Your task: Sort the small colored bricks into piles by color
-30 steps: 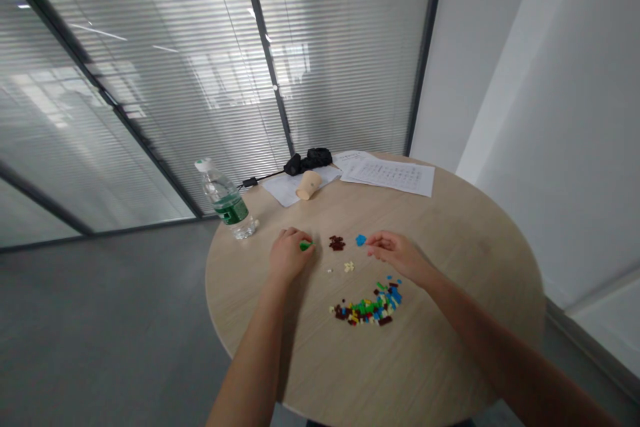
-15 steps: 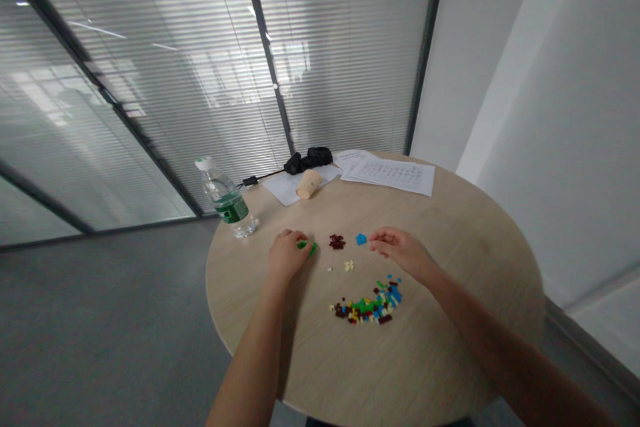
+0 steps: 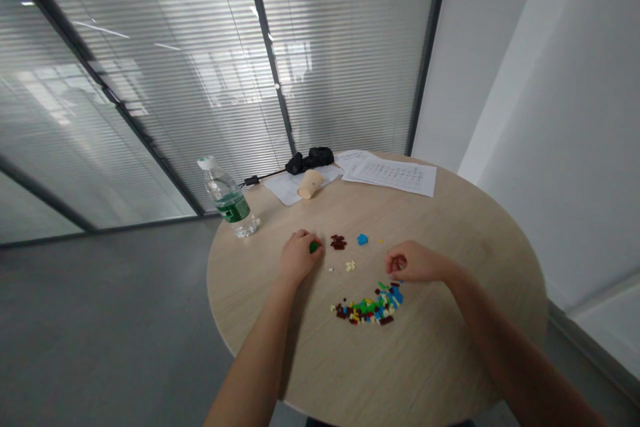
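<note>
I'm watching the feed from the head camera, taking straight ahead as 12 o'clock on the round wooden table (image 3: 425,360). The left hand (image 3: 300,257) is sliding a little toward 3 o'clock compared with the earlier frame, knuckles up and fingers curled, with its fingertips right against a green brick (image 3: 314,247). I can't tell whether it's gripping the brick or only pressing on it. The right hand (image 3: 415,262) is pulling back from its pinch beside the blue bricks (image 3: 362,239), now curling almost shut and hovering just above the curved heap of mixed bricks (image 3: 367,307) near 5 o'clock. I can't tell whether it's holding anything. The blue bricks are sitting apart from that hand now, just beside the dark red bricks (image 3: 338,242), with the cream bricks (image 3: 350,266) below them. Toward the far edge, the water bottle (image 3: 227,203) is standing upright near 10 o'clock, the paper cup (image 3: 311,183) is lying on its side near 12 o'clock, the black bundle (image 3: 310,160) is resting behind it, and the printed sheets (image 3: 390,177) are lying near 1 o'clock.
</note>
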`<action>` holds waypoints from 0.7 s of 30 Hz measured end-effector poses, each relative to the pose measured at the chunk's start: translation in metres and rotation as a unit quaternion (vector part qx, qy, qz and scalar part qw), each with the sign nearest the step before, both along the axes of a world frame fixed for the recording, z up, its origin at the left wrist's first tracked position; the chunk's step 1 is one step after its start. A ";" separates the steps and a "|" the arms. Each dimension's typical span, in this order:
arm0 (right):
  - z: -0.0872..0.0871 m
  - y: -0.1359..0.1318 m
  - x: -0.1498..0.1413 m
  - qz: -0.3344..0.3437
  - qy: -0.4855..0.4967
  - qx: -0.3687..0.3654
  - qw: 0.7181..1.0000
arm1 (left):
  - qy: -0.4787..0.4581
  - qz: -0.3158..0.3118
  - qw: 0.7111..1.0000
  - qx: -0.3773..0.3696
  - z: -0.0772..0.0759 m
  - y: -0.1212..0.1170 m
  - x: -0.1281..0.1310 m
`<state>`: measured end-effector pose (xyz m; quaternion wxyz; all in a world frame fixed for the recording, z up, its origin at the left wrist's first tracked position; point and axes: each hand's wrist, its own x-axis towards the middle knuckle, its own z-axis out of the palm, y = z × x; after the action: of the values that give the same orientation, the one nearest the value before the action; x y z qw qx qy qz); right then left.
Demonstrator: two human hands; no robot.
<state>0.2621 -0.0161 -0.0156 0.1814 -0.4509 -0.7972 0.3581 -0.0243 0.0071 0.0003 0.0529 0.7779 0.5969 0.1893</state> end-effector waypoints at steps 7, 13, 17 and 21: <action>-0.003 0.001 -0.001 -0.006 -0.010 0.027 1.000 | 0.014 0.017 1.000 0.012 0.002 -0.001 0.001; 0.006 0.005 -0.003 -0.076 0.005 0.151 0.986 | -0.026 0.013 0.998 0.056 0.007 -0.004 0.006; 0.002 0.012 -0.016 -0.115 -0.033 0.242 0.963 | -0.048 -0.003 0.997 0.061 0.007 -0.005 0.010; -0.009 0.022 -0.032 -0.116 -0.071 0.281 0.950 | -0.049 -0.023 0.997 0.054 0.004 -0.006 0.014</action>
<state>0.2298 0.0059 -0.0247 0.2846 -0.4954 -0.8183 0.0629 -0.0101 0.0015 0.0042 0.0439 0.7828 0.5646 0.2579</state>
